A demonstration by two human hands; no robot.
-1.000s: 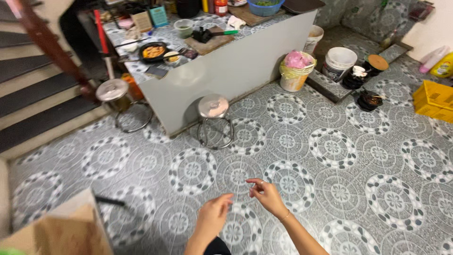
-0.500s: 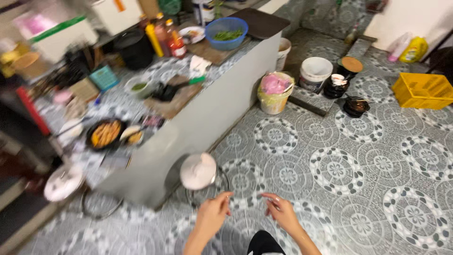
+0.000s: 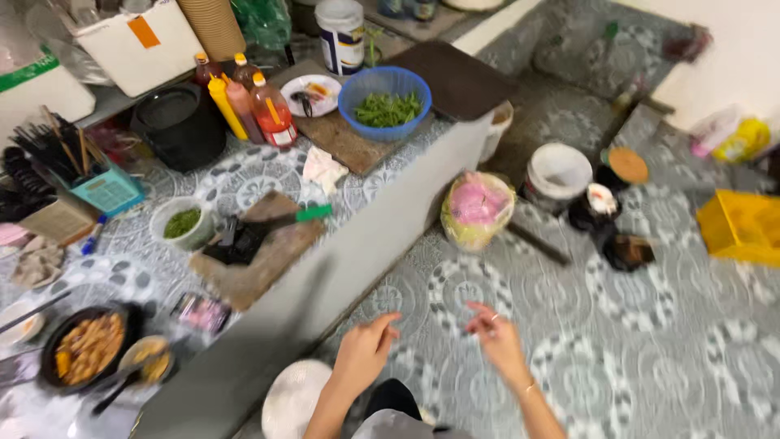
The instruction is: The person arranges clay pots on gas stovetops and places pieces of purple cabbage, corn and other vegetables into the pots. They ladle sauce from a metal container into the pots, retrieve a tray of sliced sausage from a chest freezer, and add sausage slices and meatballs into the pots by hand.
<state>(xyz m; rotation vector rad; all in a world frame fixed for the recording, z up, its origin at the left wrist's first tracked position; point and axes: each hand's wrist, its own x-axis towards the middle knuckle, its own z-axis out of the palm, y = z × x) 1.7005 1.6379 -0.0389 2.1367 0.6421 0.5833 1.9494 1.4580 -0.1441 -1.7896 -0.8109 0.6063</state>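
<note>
My left hand (image 3: 363, 355) and my right hand (image 3: 497, 340) hang in front of me above the patterned grey floor tiles (image 3: 650, 341), fingers loosely apart, holding nothing. The left hand is close to the grey side wall of a tiled counter (image 3: 382, 244) and just above a round white stool seat (image 3: 294, 398). On the counter lie a wooden cutting board (image 3: 268, 252) with a green-handled knife (image 3: 292, 216), a small bowl of chopped greens (image 3: 182, 223) and a black pan of orange food (image 3: 85, 347).
Farther along the counter stand a blue colander of greens (image 3: 384, 102), several sauce bottles (image 3: 248, 106) and a black pot (image 3: 171, 122). On the floor sit a bin with a pink bag (image 3: 477, 210), a white bucket (image 3: 557, 175) and a yellow crate (image 3: 743, 228).
The view has swung left and closer to the counter, which now fills the left half. Both hands stay raised in front, slightly farther apart.
</note>
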